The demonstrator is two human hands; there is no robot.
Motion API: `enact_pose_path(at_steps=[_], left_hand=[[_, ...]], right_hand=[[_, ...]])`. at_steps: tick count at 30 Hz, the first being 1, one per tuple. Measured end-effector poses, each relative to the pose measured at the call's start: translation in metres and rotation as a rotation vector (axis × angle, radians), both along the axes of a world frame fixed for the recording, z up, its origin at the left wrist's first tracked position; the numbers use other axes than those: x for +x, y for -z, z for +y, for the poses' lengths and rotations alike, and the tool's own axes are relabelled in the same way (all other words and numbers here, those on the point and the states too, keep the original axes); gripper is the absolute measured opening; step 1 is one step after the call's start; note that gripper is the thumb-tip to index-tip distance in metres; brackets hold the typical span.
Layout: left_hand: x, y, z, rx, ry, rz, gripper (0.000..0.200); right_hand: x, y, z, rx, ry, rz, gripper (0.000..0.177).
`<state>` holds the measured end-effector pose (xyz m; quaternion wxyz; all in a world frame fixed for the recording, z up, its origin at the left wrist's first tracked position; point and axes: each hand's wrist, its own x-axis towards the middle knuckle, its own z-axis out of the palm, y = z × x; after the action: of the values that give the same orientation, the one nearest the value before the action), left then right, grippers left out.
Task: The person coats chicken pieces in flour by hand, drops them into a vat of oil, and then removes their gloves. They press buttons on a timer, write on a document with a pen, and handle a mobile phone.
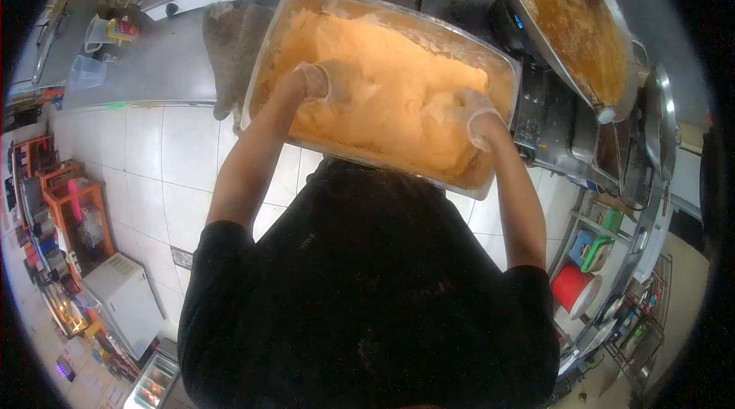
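A rectangular metal pan (253,95) holds a deep heap of orange-tinted flour-like powder (398,80). My left hand (320,81), in a thin clear glove, reaches into the powder on the pan's left side; its fingers are buried. On the right side, my right hand (473,112), gloved the same way, is pushed into the heap, and powder clings to the glove. The fingers of this hand are mostly covered and blurred. Whether either hand grips anything beneath the surface cannot be seen.
A large pan of bubbling oil (570,22) sits at the upper right beside the powder pan. A grey cloth (233,49) hangs over the steel counter (168,68) on the left. Shelves with a red container (573,289) stand lower right, and a white chest (122,298) lower left.
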<state>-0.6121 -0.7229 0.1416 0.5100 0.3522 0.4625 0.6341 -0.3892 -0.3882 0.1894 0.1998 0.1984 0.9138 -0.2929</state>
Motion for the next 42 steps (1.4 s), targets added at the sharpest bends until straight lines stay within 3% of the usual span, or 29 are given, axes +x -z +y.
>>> enact_pose_path(at_steps=[1,3,7,9,10,12,13,15,16,18,19,20,21,25,27,28,30,31,34,36,37,39,40,42], left_hand=[[0.0,-0.002,0.01,0.003,0.0,0.002,0.068],[-0.008,0.004,0.028,-0.43,0.134,1.104,0.07],[-0.015,0.026,0.039,-0.384,0.01,0.977,0.066],[-0.008,-0.007,0.063,-0.771,0.065,0.857,0.065],[-0.006,-0.008,0.067,-0.772,0.061,0.857,0.065],[-0.011,0.009,0.07,-0.91,0.097,1.145,0.063],[-0.017,0.019,0.067,-0.913,0.087,1.145,0.063],[-0.025,0.038,0.057,-0.551,0.152,1.22,0.057],[-0.026,0.039,0.057,-0.548,0.15,1.217,0.057],[-0.02,0.013,0.055,-0.532,0.067,1.191,0.041],[-0.017,0.014,0.05,-0.526,0.069,1.19,0.041],[-0.015,0.018,0.04,-0.485,0.024,1.02,0.043],[-0.015,0.021,0.035,-0.444,-0.02,0.851,0.045],[-0.013,0.026,0.037,-0.445,-0.01,0.605,0.041],[-0.012,0.016,0.044,-0.536,0.145,0.552,0.038],[-0.01,0.014,0.046,-0.534,0.145,0.553,0.038],[-0.009,0.009,0.049,-0.518,0.16,1.066,0.037],[-0.01,0.005,0.046,-0.52,0.156,1.067,0.037],[-0.013,-0.002,0.022,-0.555,0.082,0.899,0.032],[-0.016,0.01,0.005,-0.477,-0.133,0.698,0.024],[-0.017,0.014,-0.002,-0.483,-0.131,0.703,0.024],[-0.017,0.018,-0.013,-0.411,-0.296,0.229,0.025],[-0.017,0.019,-0.014,-0.413,-0.294,0.233,0.025],[-0.015,0.008,-0.014,-0.348,-0.251,0.273,0.049]], right_hand=[[0.003,-0.003,-0.001,0.003,0.0,0.002,0.051],[0.008,-0.007,-0.011,0.489,-0.074,0.063,0.048],[-0.03,-0.019,-0.029,0.453,-0.349,-0.125,0.044],[-0.041,-0.005,-0.031,0.433,-0.553,-0.233,0.042],[-0.042,0.005,-0.029,0.434,-0.557,-0.23,0.042],[-0.045,0.018,-0.024,0.41,-0.493,-0.14,0.045],[-0.044,0.014,-0.019,0.414,-0.5,-0.136,0.045],[-0.037,-0.017,-0.02,0.298,-0.387,0.101,0.034],[-0.037,-0.013,-0.013,0.301,-0.387,0.098,0.034],[-0.032,0.011,0.009,-0.189,0.13,-0.031,0.039],[-0.028,0.029,0.019,-0.185,0.135,-0.033,0.039],[-0.023,0.05,0.028,-0.167,0.12,-0.005,0.039],[-0.022,0.052,0.029,-0.149,0.105,0.024,0.04],[-0.021,0.043,0.015,0.012,-0.044,0.102,0.043],[-0.02,0.071,0.009,0.083,0.188,0.143,0.045],[-0.02,0.071,0.001,0.085,0.188,0.144,0.045],[-0.015,0.075,-0.011,0.19,0.169,0.27,0.052],[-0.017,0.08,-0.007,0.19,0.165,0.273,0.052],[-0.023,0.096,-0.002,0.08,0.18,0.398,0.055],[-0.042,0.061,-0.021,-0.198,0.304,0.202,0.051],[-0.051,0.07,-0.031,-0.205,0.305,0.205,0.051],[-0.071,0.091,-0.05,0.334,0.298,0.176,0.049],[-0.076,0.091,-0.056,0.33,0.301,0.178,0.049],[-0.089,0.07,-0.067,0.243,0.37,0.13,0.065]])
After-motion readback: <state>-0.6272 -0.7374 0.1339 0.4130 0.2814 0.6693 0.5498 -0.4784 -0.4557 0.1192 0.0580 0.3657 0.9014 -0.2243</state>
